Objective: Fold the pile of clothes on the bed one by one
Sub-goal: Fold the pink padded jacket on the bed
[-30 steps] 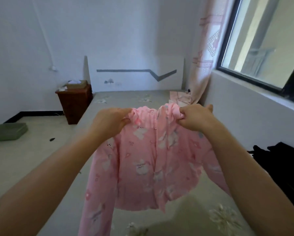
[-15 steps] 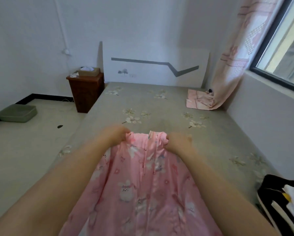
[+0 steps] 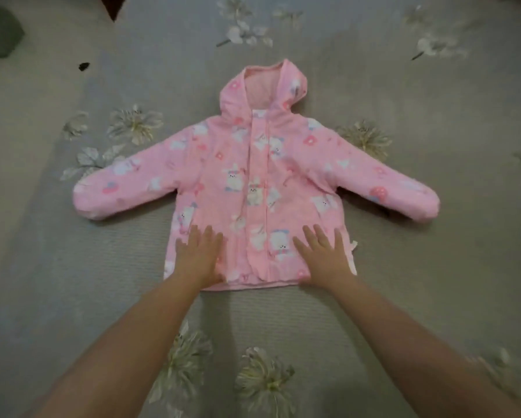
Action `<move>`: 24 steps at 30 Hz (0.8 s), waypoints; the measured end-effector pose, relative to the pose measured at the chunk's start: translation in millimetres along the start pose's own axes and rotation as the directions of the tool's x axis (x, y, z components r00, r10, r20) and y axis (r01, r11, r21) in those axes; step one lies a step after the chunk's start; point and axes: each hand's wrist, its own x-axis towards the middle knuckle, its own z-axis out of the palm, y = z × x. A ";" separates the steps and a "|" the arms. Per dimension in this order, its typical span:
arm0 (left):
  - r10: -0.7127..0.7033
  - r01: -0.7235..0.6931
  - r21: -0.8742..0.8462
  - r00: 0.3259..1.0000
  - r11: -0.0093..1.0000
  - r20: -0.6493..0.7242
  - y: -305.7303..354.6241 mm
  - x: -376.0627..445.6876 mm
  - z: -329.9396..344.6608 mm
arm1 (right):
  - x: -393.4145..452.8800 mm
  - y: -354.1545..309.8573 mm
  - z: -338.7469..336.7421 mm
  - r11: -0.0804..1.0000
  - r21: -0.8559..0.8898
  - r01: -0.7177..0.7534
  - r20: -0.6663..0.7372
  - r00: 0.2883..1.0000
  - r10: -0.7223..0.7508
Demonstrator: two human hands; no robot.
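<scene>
Head view: pink hooded jacket (image 3: 253, 188) is lying flat, front up, on the grey flowered bed (image 3: 434, 267), hood pointing away from the person, hem nearest them. 2 sleeves are spreading out to either side of the jacket body, angled slightly toward the hem.

Left hand (image 3: 200, 260) is pressing flat on the jacket's lower left panel, fingers straight and close together, holding nothing. Right hand (image 3: 324, 257) is pressing flat on the lower right panel, fingers straight and slightly spread, also holding nothing. Both wrists are crossing the hem.

Handling, as a judgement: looking soft, light and a bit puffy, likely lightly padded, so it is probably springing back and needing pressing after each fold. Fabric looks smooth, maybe a little slippery on the bed cover. Not fragile. Best places to take hold: each sleeve cuff to bring sleeves across the jacket front, then hem corners to fold up toward the hood.

Looks: pale pink, small white animal print with red and pink dots, closed front placket down the middle, gathered cuffs, small white tag sticking out at the right hem side.

Dark speck (image 3: 84, 66) is lying far left of the hood.
</scene>
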 end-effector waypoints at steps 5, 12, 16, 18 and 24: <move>0.041 -0.041 0.030 0.999 0.999 0.005 -12.5 14.9 45.2 | 12.4 8.8 27.6 0.999 0.050 0.007 0.000 1.000 -0.007; 0.341 -0.353 0.231 0.936 0.907 0.091 -13.8 -19.1 42.4 | -25.6 -12.5 30.3 0.990 -0.018 0.139 0.194 0.972 -0.133; 0.424 -0.588 0.025 0.610 0.808 0.669 -8.9 -73.9 42.5 | -83.2 -17.3 48.7 0.965 0.217 0.147 0.699 0.667 -0.259; 0.370 -0.532 -0.051 0.514 0.845 0.774 -7.7 -81.9 39.5 | -97.2 -6.2 53.8 0.939 0.333 -0.088 0.698 0.693 -0.183; 0.421 -0.450 -0.186 0.890 0.874 -0.175 32.2 -44.9 38.4 | -116.1 13.2 84.4 0.329 0.710 -0.622 0.272 0.674 0.687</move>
